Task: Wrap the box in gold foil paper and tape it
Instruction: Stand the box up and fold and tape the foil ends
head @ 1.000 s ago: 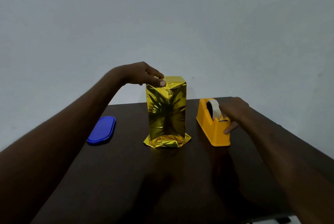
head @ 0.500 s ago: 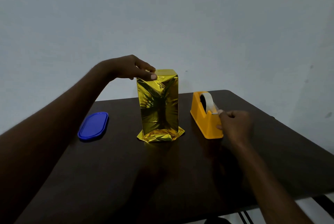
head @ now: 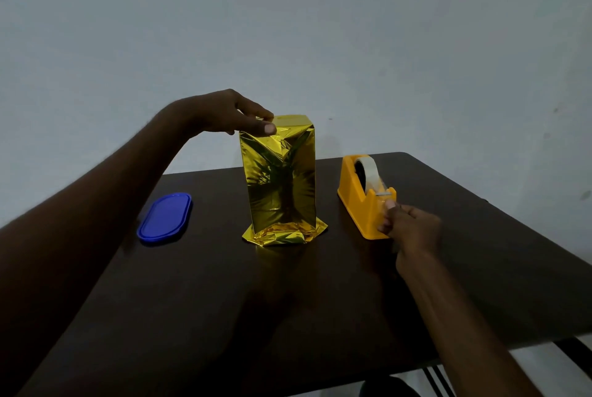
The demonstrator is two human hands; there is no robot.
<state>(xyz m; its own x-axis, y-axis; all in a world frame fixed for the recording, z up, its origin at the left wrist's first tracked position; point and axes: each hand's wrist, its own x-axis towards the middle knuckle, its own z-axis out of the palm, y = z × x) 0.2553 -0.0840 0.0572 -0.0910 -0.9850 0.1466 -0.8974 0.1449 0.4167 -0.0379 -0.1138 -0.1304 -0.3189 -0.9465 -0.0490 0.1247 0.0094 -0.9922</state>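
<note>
My left hand (head: 224, 113) pinches the folded foil at the top corner of the gold-wrapped box (head: 280, 179), thumb pressing the flap down. My right hand (head: 408, 225) pinches the free end of the tape (head: 368, 169) just below the cutter of the orange dispenser (head: 362, 204). The box stands upright mid-worktop (head: 288, 316), loose foil splayed at its base. A blue lid (head: 165, 217) lies to its left.
</note>
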